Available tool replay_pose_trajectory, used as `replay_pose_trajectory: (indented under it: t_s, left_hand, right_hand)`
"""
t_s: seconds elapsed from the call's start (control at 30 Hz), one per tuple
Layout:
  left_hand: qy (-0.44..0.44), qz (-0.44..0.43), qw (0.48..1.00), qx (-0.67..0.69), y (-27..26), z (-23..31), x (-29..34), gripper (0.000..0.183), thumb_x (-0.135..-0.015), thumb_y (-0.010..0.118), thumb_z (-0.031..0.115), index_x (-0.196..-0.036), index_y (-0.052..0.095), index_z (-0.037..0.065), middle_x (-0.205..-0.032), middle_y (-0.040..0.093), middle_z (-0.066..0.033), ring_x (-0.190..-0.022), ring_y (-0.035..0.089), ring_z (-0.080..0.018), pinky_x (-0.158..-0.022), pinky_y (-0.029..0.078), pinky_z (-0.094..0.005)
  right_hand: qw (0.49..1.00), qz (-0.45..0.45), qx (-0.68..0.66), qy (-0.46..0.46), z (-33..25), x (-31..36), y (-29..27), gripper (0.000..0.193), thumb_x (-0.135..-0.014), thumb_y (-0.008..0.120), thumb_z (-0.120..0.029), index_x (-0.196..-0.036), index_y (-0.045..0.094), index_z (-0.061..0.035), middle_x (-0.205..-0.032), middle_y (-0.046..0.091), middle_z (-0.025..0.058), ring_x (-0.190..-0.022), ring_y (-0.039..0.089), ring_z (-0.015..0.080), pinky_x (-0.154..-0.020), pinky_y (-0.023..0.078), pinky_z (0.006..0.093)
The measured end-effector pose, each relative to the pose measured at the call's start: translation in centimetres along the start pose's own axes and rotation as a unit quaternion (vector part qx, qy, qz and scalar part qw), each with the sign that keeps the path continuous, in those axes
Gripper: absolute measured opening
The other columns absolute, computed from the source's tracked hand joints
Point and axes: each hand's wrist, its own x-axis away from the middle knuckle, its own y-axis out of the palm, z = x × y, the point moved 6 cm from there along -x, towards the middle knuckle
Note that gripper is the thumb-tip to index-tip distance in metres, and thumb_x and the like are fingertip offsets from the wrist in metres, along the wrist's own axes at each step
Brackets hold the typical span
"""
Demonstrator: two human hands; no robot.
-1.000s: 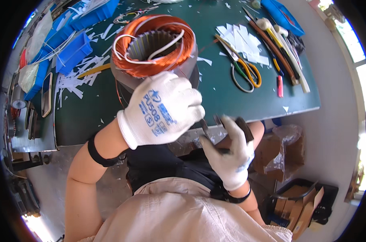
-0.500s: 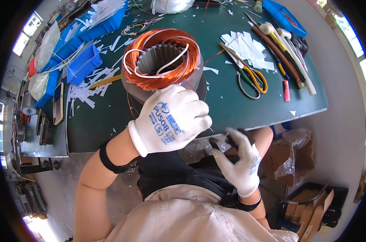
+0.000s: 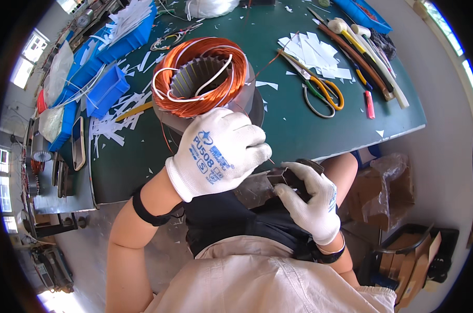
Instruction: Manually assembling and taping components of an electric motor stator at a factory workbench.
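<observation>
Directly beyond the left hand (image 3: 220, 151), on the green tabletop (image 3: 309, 135): a motor stator (image 3: 197, 78), bore facing up, with a thick ring of copper windings (image 3: 194, 107) around the top. White sleeved leads (image 3: 214, 79) looped over the windings and across the bore. Knuckles of the left hand overlapping the near side of the stator in view; contact there impossible to confirm.

Left hand in a white printed glove, back upward, fingers curled tight around a thin copper wire (image 3: 271, 160). Right hand (image 3: 317, 201), also in a white glove, lower and to the right, over the lap and well apart from the stator; thumb and fingers closed around a dark hand tool (image 3: 295, 182), tip toward the left hand, near the wire end.

Hidden by the left glove: the lower front of the stator and most of the gripped wire, with only a short end in sight. Exact kind of tool hard to make out, dark and partly covered by the right fingers. To the right of the stator, scissors (image 3: 325, 86) beside white paper slips (image 3: 314, 55). Cut off by the upper edge: a white bundle (image 3: 210, 7) and a blue bin (image 3: 361, 15).
</observation>
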Motion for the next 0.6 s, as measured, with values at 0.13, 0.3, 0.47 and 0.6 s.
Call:
replay_pose_trajectory:
  t_s: [0.13, 0.3, 0.47, 0.6]
  left_hand:
    - [0.005, 0.000, 1.000, -0.028, -0.8, -0.1, 0.0, 0.025, -0.064, 0.077, 0.013, -0.088, 0.070, 0.017, -0.085, 0.061, 0.0015, -0.077, 0.062, -0.0220, -0.065, 0.049, -0.0394]
    - [-0.002, -0.002, 1.000, -0.001, -0.2, 0.1, 0.2, 0.017, -0.072, 0.072, 0.018, -0.089, 0.071, 0.020, -0.087, 0.063, 0.0045, -0.082, 0.063, -0.0181, -0.072, 0.050, -0.0361]
    - [-0.009, -0.058, 0.998, -0.025, -0.6, 0.0, 0.0, 0.017, -0.071, 0.072, 0.017, -0.087, 0.070, 0.020, -0.087, 0.062, 0.0043, -0.080, 0.063, -0.0180, -0.071, 0.050, -0.0357]
    - [0.003, -0.017, 1.000, -0.010, -0.1, 0.0, 0.0, 0.015, -0.071, 0.072, 0.017, -0.085, 0.070, 0.020, -0.086, 0.062, 0.0037, -0.079, 0.062, -0.0182, -0.070, 0.050, -0.0357]
  right_hand:
    - [0.941, -0.075, -0.265, 0.194, 0.3, -2.1, 2.0, 0.029, -0.090, 0.072, -0.013, -0.113, 0.065, 0.0033, -0.088, 0.070, 0.0086, -0.068, 0.066, 0.0142, -0.061, 0.053, 0.0265]
    - [0.659, -0.171, -0.669, 0.299, 3.2, 0.9, 4.6, 0.041, -0.095, 0.066, -0.032, -0.113, 0.061, 0.0054, -0.090, 0.071, 0.0167, -0.073, 0.071, 0.0220, -0.071, 0.057, 0.0305]
    - [0.737, -0.191, -0.584, 0.282, 3.4, 0.1, 4.5, 0.039, -0.096, 0.065, -0.032, -0.111, 0.060, 0.0044, -0.090, 0.071, 0.0171, -0.074, 0.070, 0.0198, -0.070, 0.056, 0.0293]
    - [0.722, -0.168, -0.618, 0.263, 2.6, -0.2, 4.0, 0.036, -0.095, 0.067, -0.030, -0.109, 0.059, 0.0025, -0.088, 0.070, 0.0155, -0.073, 0.069, 0.0183, -0.067, 0.055, 0.0288]
